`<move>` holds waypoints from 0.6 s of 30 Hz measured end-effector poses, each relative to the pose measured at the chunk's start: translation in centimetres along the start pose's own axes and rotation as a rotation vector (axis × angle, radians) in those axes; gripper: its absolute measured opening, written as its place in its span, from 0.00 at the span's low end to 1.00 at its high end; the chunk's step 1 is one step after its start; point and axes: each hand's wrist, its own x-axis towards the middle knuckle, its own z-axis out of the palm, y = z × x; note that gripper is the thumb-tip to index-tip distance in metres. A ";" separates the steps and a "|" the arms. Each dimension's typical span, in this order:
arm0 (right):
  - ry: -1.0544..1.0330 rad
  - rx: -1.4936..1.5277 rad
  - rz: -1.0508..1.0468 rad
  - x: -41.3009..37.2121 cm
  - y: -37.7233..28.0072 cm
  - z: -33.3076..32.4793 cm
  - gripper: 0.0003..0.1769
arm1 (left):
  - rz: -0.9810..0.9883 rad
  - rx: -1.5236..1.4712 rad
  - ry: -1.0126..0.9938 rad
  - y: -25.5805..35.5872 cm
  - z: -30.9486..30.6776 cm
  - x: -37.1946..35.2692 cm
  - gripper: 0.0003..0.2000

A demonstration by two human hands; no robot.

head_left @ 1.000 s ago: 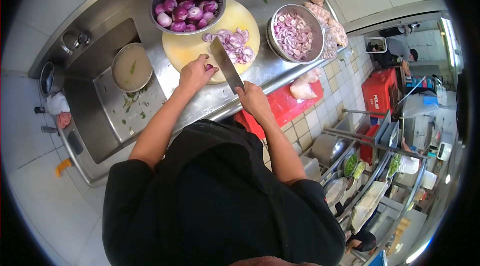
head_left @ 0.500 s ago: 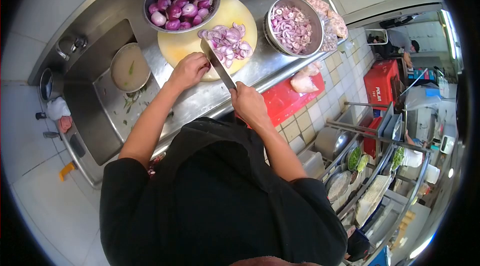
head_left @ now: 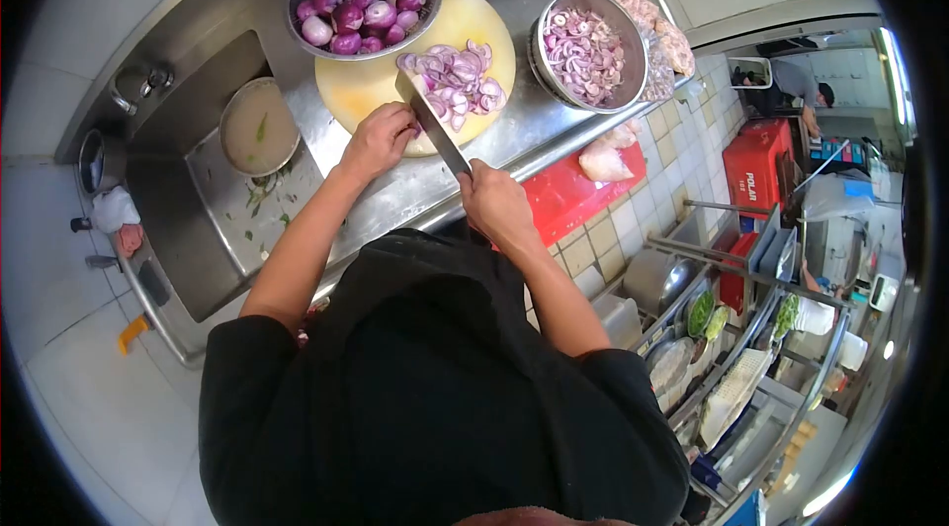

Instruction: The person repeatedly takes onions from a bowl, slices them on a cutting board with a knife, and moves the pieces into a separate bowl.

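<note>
My right hand (head_left: 497, 202) is wrapped round the handle of a broad-bladed knife (head_left: 435, 123), whose blade slants up and left over the round yellowish cutting board (head_left: 341, 91). Against the blade's left side, the curled fingers of my left hand (head_left: 381, 140) press on a red onion (head_left: 416, 132), mostly hidden by them. Beyond the blade lies a loose heap of sliced red onion (head_left: 457, 81). A metal colander (head_left: 436, 7) full of whole peeled red onions overlaps the board's far left edge.
To the right stands a steel bowl (head_left: 639, 71) of sliced onion, with bagged food (head_left: 670, 46) behind it. A sink (head_left: 193, 259) at left holds a pot of cloudy water (head_left: 259, 135). Below the counter's edge is a red surface (head_left: 554, 202) bearing a pale bag. Another person (head_left: 791, 81) bends over far right.
The view has shifted slightly. Both hands and the knife keep nearly the same place on the board, and the onion heap looks much the same.
</note>
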 end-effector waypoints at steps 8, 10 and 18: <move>-0.012 -0.020 -0.042 0.0 0.4 0.4 0.15 | 0.009 -0.027 0.090 0.3 0.4 -0.6 0.05; -0.012 -0.022 -0.053 0.2 0.7 1.0 0.14 | -0.003 -0.022 0.102 0.7 0.4 -0.4 0.05; -0.080 -0.033 -0.025 -0.5 -0.4 -2.2 0.14 | -0.040 -0.054 0.135 0.5 0.7 -0.9 0.05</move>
